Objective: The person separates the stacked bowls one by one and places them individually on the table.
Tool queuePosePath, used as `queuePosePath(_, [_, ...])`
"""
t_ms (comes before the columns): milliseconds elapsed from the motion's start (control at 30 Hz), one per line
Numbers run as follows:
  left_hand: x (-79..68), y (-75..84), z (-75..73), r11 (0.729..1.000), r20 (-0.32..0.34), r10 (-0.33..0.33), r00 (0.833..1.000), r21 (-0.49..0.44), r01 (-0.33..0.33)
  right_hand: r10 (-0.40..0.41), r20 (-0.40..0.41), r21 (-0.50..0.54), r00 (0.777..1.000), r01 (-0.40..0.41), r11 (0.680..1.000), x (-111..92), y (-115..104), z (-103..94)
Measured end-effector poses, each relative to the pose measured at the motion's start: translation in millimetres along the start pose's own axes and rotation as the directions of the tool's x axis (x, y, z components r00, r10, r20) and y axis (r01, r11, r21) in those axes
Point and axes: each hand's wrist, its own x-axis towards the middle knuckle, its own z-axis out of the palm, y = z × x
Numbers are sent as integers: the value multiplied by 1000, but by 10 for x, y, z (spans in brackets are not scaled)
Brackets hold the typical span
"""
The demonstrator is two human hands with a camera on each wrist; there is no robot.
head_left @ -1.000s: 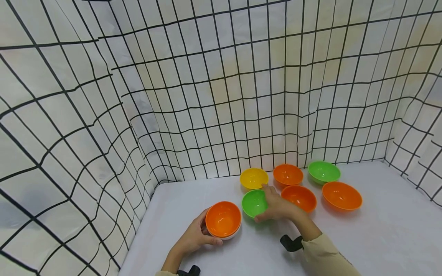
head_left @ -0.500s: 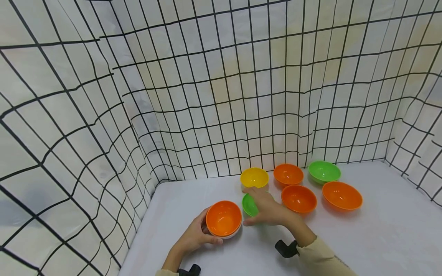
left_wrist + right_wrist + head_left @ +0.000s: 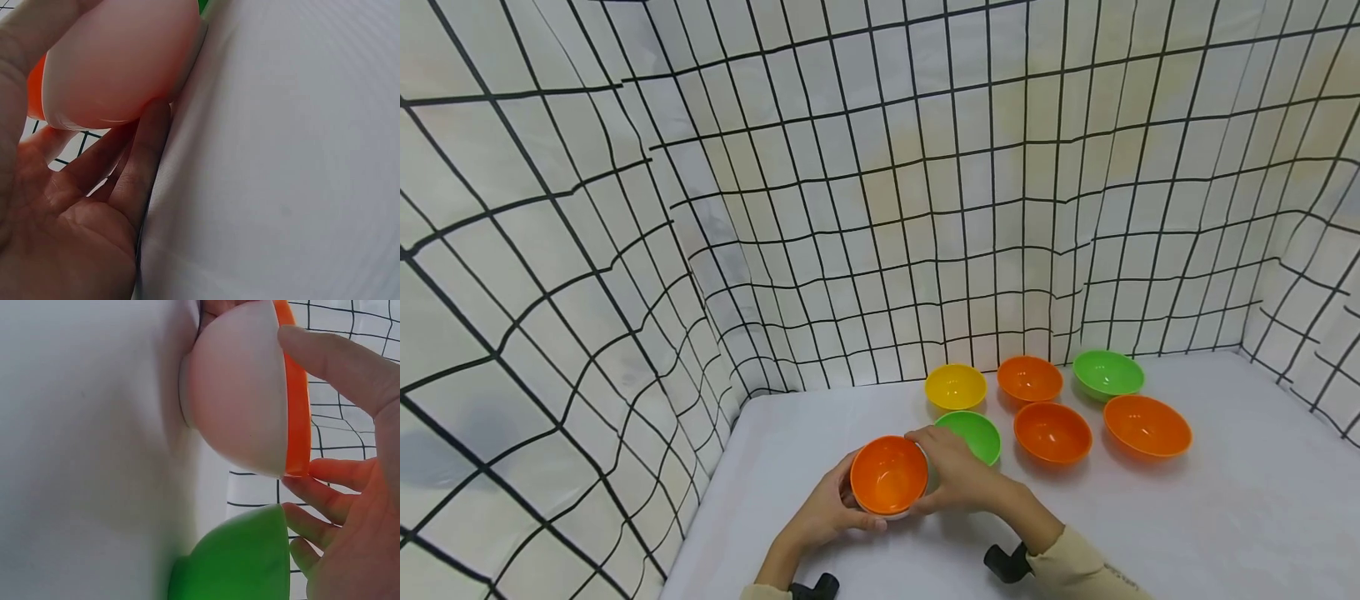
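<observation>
A small orange bowl (image 3: 889,475) sits nested in a white bowl (image 3: 240,394), and the pair stands on the white-covered table. My left hand (image 3: 827,508) grips the white bowl from the left, its fingers curled around the side and low near the base in the left wrist view. On the right, my right hand (image 3: 958,475) holds the rims, with the thumb (image 3: 325,359) where orange meets white and fingertips on the far rim. Just behind my right hand is a green bowl (image 3: 976,435), partly hidden by it in the head view.
A yellow bowl (image 3: 956,387), an orange bowl (image 3: 1029,380) and a green bowl (image 3: 1108,374) line the back. Two more orange bowls, a deeper one (image 3: 1052,433) and a wider one (image 3: 1147,426), stand before them. White walls (image 3: 880,200) with black grid lines enclose the table.
My right hand has left the near green bowl and come leftward to the rims of the nested orange and white bowls. The left hand keeps its hold on them.
</observation>
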Motion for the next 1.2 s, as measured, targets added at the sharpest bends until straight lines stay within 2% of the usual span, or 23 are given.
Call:
queuePosePath(567, [-8,8,24,999,6,27,1000,38,-27,-43,-30,-89,999,40,995,43,-42,155])
queuePosePath(967, [-12,26,23,999,-2,22,1000,47,-22,-41,-44,-114,998,36,993,54,-51,147])
queuePosePath(1200, [-12,18,20,999,5,33,999,28,-33,-70,-81,-104,994,62,993,69,-29,153])
